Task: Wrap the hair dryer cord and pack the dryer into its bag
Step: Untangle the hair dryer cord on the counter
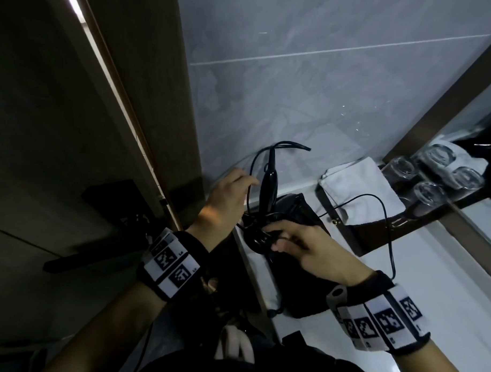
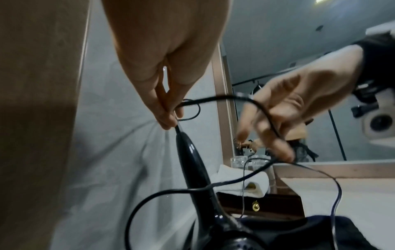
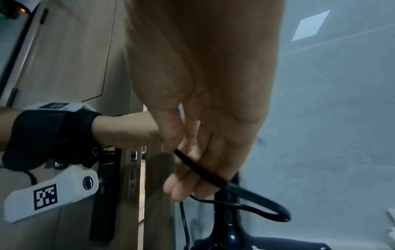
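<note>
Dim bluish room, bright strip of light [image 1: 86, 21] upper left, wide-angle bending at edges, right hand [image 2: 284, 118] prob. motion-blurred.

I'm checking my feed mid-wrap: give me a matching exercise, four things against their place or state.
Things:
1. left hand
2. hair dryer
3. white towel
4. glasses

Places or states:
A. folded, beside the glasses
B. pinches the cord near the handle end
C. handle pointing up, body resting on the black bag
D. upside down by the mirror

Pairs: 1-B, 2-C, 3-A, 4-D
</note>
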Demonstrator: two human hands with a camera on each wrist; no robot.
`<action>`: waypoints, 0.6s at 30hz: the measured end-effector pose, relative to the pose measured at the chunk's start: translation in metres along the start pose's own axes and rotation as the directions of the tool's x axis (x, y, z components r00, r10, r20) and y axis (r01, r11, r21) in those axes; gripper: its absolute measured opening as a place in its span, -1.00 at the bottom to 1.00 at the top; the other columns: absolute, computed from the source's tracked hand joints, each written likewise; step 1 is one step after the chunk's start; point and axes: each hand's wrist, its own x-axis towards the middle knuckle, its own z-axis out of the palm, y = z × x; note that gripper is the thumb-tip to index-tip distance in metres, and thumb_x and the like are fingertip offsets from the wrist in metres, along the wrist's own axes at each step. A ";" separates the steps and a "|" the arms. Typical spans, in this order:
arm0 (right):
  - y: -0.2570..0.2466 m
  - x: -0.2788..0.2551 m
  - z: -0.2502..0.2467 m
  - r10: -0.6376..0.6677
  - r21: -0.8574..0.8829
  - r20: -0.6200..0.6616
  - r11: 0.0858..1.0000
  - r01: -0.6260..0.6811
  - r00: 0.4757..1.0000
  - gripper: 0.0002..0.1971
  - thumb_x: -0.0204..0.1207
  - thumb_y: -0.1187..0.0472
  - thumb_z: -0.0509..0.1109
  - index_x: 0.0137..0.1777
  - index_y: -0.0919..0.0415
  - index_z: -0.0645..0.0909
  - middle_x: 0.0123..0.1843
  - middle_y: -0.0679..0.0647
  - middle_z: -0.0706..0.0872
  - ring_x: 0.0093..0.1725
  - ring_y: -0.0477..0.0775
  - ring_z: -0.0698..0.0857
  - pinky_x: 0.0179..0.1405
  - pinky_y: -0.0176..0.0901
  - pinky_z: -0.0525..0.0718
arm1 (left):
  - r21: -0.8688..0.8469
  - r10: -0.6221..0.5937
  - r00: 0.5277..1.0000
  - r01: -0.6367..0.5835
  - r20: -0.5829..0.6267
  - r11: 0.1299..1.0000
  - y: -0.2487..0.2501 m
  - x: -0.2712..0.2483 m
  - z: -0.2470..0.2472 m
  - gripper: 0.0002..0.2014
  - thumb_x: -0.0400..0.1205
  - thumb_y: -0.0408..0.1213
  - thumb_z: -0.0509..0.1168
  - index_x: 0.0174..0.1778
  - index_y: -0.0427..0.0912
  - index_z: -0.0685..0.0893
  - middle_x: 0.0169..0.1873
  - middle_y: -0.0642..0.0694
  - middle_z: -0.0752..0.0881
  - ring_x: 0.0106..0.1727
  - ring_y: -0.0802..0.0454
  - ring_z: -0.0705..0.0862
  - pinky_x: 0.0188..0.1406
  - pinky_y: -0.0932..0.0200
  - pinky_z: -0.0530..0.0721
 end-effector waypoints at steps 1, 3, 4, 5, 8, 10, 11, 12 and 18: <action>-0.001 0.001 0.002 0.009 0.018 0.019 1.000 -0.010 1.000 -0.65 0.63 0.35 0.27 0.40 0.16 0.51 0.00 0.09 0.78 0.06 -0.08 0.72 0.17 -0.40 0.57 | -0.026 -0.001 1.000 0.000 -0.008 1.000 0.001 -0.002 0.001 -0.69 0.57 -0.66 0.12 0.12 -0.42 0.68 0.08 -0.39 0.64 0.07 -0.28 0.63 0.12 -0.07 0.56; -0.004 0.005 0.006 0.017 0.119 0.033 0.993 -0.020 0.999 -0.57 0.60 0.40 0.30 0.45 0.17 0.44 0.11 0.13 0.75 0.16 -0.01 0.69 0.25 -0.37 0.55 | -0.093 -0.018 0.999 0.014 -0.043 0.996 0.003 -0.005 0.003 -0.72 0.59 -0.59 0.16 0.10 -0.39 0.71 0.03 -0.36 0.67 0.02 -0.25 0.66 0.07 -0.04 0.59; -0.007 0.007 0.008 0.023 0.183 0.045 0.983 -0.031 0.999 -0.53 0.58 0.42 0.31 0.47 0.17 0.42 0.14 0.15 0.73 0.19 0.03 0.69 0.30 -0.29 0.56 | -0.131 -0.034 0.998 0.026 -0.060 0.991 0.004 -0.005 0.004 -0.75 0.59 -0.55 0.19 0.09 -0.36 0.73 0.01 -0.34 0.68 -0.02 -0.22 0.68 0.03 -0.01 0.62; -0.010 0.009 0.009 0.028 0.251 0.068 0.967 -0.045 0.997 -0.49 0.56 0.46 0.31 0.48 0.16 0.38 0.15 0.17 0.70 0.19 0.07 0.69 0.32 -0.20 0.58 | -0.167 -0.049 0.996 0.037 -0.070 0.985 0.005 -0.005 0.004 -0.77 0.59 -0.52 0.23 0.08 -0.34 0.74 -0.01 -0.31 0.70 -0.05 -0.20 0.69 0.00 0.01 0.63; -0.015 0.015 0.014 0.010 0.459 0.142 0.885 -0.075 0.990 -0.37 0.51 0.67 0.16 0.53 0.20 0.24 0.11 0.18 0.64 0.04 0.06 0.73 0.01 -0.26 0.68 | -0.267 -0.088 0.996 0.078 -0.026 0.961 0.007 -0.004 0.005 -0.79 0.58 -0.50 0.29 0.07 -0.27 0.74 -0.12 -0.19 0.72 -0.10 -0.13 0.72 -0.06 0.08 0.66; -0.016 0.018 0.015 0.002 0.520 0.138 0.851 -0.074 0.990 -0.33 0.46 0.73 0.08 0.54 0.26 0.22 0.09 0.21 0.63 -0.13 0.02 0.70 -0.22 -0.34 0.60 | -0.357 -0.151 0.988 0.148 0.017 0.923 0.007 -0.002 0.005 -0.77 0.56 -0.51 0.32 0.07 -0.18 0.68 -0.27 -0.08 0.70 -0.17 -0.06 0.74 -0.12 0.21 0.66; -0.016 0.019 0.015 -0.005 0.552 0.132 0.831 -0.070 0.991 -0.35 0.45 0.70 0.08 0.53 0.28 0.23 0.06 0.21 0.65 -0.24 -0.02 0.64 -0.29 -0.36 0.54 | -0.407 -0.184 0.982 0.180 0.030 0.896 0.007 -0.001 0.003 -0.76 0.54 -0.51 0.34 0.06 -0.14 0.63 -0.31 -0.07 0.70 -0.20 -0.04 0.75 -0.13 0.24 0.67; -0.016 0.020 0.015 -0.012 0.589 0.123 0.806 -0.063 0.992 -0.40 0.46 0.64 0.10 0.51 0.29 0.25 -0.01 0.18 0.68 -0.34 -0.06 0.57 -0.34 -0.37 0.49 | -0.464 -0.212 0.976 0.209 0.047 0.861 0.006 0.000 0.002 -0.74 0.53 -0.51 0.36 0.05 -0.12 0.59 -0.33 -0.09 0.70 -0.22 -0.03 0.75 -0.14 0.25 0.68; -0.011 0.021 0.014 -0.062 0.491 -0.196 0.857 0.153 0.979 -0.78 0.69 0.31 0.16 0.23 0.31 0.55 -0.58 0.26 0.33 -0.64 -0.11 0.30 -0.57 -0.39 0.27 | -0.622 -0.233 0.964 0.263 0.132 0.737 0.003 0.008 0.006 -0.83 0.66 -0.48 0.16 0.01 -0.17 0.62 -0.26 -0.09 0.73 -0.22 0.09 0.71 -0.20 0.32 0.69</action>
